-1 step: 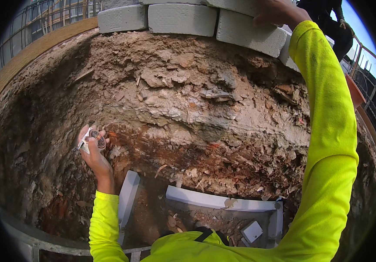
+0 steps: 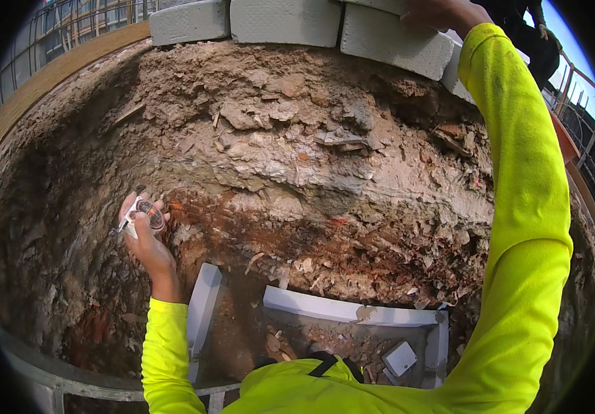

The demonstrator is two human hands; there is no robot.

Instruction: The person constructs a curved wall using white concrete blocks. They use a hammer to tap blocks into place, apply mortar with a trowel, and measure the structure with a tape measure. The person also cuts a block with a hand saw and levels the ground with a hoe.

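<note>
— Looking nearest first: wearing what, below the earth bank?

— Wearing a bright yellow-green top, stretching the left sleeve toward the earth bank's left part and the right sleeve up along its right side.

— Holding anything?

— Gripping a small white-and-clear item in the left hand, fingers and thumb wrapped about it, in front of the earth bank's left part. Too small to name more exactly.

— Finding what at the earth bank's foot?

— Seeing a short pale strip below its left half, a long pale strip along its foot, and a small white block below its right half.

— Holding the hands together?

— No, well apart. Touching a grey block with the right hand, above the earth bank's right half. Cannot tell whether clasping it or just resting there.

— And farther off?

— Spotting a wooden board along the earth bank's upper left edge, metal bars beyond, and a dark-clothed person past its upper right.
</note>
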